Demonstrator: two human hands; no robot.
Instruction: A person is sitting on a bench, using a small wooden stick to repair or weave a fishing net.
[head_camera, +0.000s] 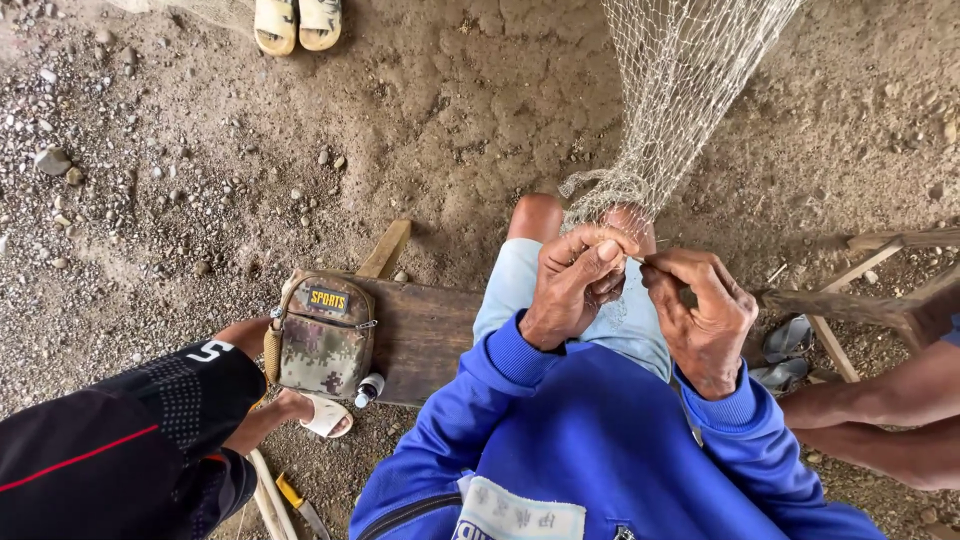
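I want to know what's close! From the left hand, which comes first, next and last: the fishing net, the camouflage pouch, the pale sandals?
Measured from the left hand in the head view:
1. Fishing net: touching it, its bunched end pinched in the fingers.
2. Camouflage pouch: to the left, on the wooden bench.
3. Pale sandals: far off, at the top edge on the dirt.

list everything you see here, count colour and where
fishing net: one, pale, hanging from top right down to the hands
wooden bench: one, dark brown, under the person
pouch: one, camouflage green, on the bench's left end
small bottle: one, white with blue cap, beside the pouch
sandals: a pair, cream, top edge on the dirt
stones: many, grey, scattered left
other person's sleeve: one, black, bottom left
other person's arm: bare, right edge
left hand: pinching the net's gathered end
right hand: beside it, pinching something thin at the net
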